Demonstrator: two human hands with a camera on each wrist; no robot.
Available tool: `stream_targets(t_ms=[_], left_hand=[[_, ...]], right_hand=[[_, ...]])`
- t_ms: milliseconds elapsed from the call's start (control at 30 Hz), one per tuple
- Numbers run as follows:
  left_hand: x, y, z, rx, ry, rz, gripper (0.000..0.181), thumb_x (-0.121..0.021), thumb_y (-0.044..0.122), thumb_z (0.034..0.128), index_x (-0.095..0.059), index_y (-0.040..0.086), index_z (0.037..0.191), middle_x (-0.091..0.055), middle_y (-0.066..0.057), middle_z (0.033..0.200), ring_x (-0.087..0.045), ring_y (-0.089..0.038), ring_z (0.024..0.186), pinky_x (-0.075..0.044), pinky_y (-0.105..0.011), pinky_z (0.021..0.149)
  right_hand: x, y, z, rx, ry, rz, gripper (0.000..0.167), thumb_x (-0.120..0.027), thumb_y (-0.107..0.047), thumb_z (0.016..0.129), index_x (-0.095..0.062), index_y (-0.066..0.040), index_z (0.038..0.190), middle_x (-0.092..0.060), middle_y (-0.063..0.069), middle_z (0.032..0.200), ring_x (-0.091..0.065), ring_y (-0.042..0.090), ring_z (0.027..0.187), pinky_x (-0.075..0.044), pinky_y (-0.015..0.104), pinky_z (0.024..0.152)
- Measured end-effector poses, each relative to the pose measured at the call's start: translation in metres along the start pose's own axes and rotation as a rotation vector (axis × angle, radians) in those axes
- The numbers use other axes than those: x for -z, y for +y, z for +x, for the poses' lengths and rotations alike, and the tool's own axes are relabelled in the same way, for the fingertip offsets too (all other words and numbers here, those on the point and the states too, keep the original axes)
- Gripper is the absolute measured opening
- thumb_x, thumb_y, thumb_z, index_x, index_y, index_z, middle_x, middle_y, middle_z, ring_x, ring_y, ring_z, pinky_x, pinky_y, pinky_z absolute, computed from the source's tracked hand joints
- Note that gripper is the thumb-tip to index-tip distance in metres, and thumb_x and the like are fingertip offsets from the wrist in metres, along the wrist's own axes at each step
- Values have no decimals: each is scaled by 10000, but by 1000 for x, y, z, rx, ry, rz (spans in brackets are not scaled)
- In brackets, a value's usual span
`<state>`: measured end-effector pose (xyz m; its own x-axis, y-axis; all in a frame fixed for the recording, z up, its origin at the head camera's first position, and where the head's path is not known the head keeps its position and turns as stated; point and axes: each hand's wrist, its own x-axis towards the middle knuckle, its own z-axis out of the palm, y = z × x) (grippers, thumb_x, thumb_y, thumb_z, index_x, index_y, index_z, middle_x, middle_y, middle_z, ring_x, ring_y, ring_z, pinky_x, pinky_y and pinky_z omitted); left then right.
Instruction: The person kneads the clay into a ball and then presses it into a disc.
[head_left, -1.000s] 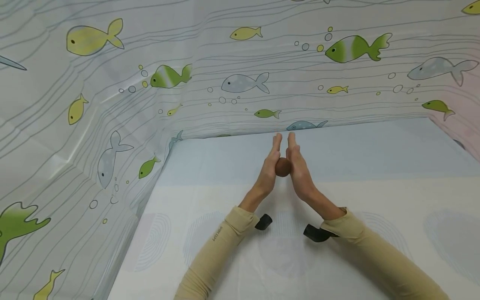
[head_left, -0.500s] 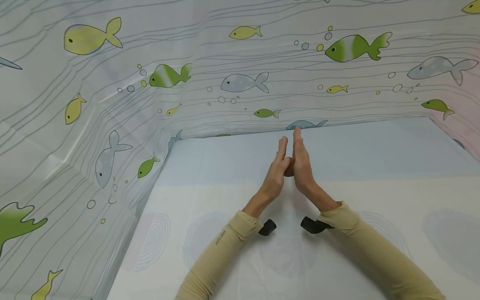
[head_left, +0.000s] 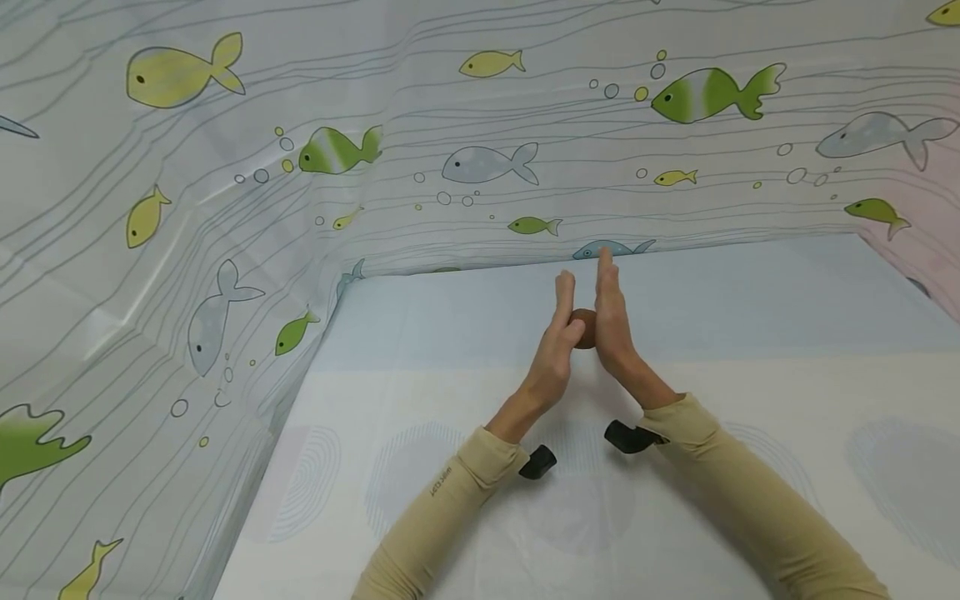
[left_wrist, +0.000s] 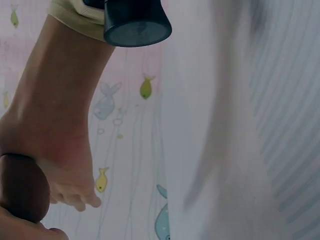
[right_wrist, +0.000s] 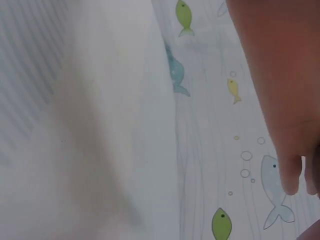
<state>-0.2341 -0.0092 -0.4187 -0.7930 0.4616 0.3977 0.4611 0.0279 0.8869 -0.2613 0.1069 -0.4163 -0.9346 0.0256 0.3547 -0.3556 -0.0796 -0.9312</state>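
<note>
A round brown ball is held between the two facing palms above the far part of the table. My left hand presses it from the left with fingers straight and pointing away. From the other side, my right hand presses flat, its fingers also straight. In the left wrist view the ball sits between the left hand at the bottom edge and the right hand. The right wrist view shows one hand along the right edge, with only a dark sliver of the ball.
A white table cover with a pale blue far band lies under the hands. Behind and to the left hangs a sheet printed with fish. Black wrist devices stick out at both sleeves.
Both hands and the ball have moved slightly right. The right hand has shifted farther away relative to the left. The ball, partly covered half a second ago, shows more now.
</note>
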Motion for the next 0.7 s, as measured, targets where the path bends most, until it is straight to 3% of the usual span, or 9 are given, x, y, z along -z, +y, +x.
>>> stream_targets(t_ms=[267,533,700], left_hand=[[6,7,4,-39,24,47,722,-207,378,973,48,91,1585,101,47,1650,134,-72,1498,37,-405,1223],[15,10,14,-72,83,83,741,-233,399,965,16,94,1592,77,53,1655,120,-71,1503,55,-412,1219],[21,9,21,-72,97,77,745,-249,408,960,17,121,1594,86,60,1653,118,-55,1500,61,-391,1219]], right_hand=[[-3,7,-9,-64,-78,61,745,-92,-609,1010,65,-170,1591,88,-4,1661,106,92,1508,108,399,1204],[-14,8,-23,-36,-142,-58,764,-64,-600,1014,45,-109,1590,43,21,1664,98,130,1513,108,478,1200],[-19,3,-30,-22,-188,-59,810,-63,-629,1002,81,-81,1581,60,40,1663,109,160,1516,106,496,1197]])
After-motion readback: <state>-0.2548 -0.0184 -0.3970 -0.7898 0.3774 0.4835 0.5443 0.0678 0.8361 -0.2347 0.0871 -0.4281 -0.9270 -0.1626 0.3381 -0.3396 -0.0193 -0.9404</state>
